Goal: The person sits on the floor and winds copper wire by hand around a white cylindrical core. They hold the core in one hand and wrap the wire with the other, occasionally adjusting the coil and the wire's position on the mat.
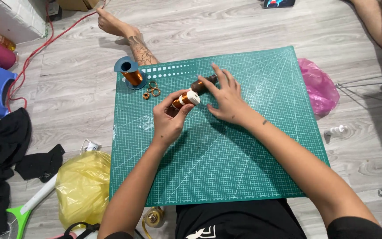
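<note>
Seated at a green cutting mat (226, 168), a person's left hand (168, 120) pinches a small copper-wire spool (185, 99) near the mat's far edge while the open right hand (227, 96) rests fingertips on a darker spool (203, 84); slack grip risks unwinding wire.

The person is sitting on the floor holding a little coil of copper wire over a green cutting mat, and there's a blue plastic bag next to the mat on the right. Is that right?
Almost. The bag right of the green cutting mat is pink, not blue, as the head view shows. The rest holds: the left hand holds a little coil of copper wire over the mat, with the right hand beside it.
</note>
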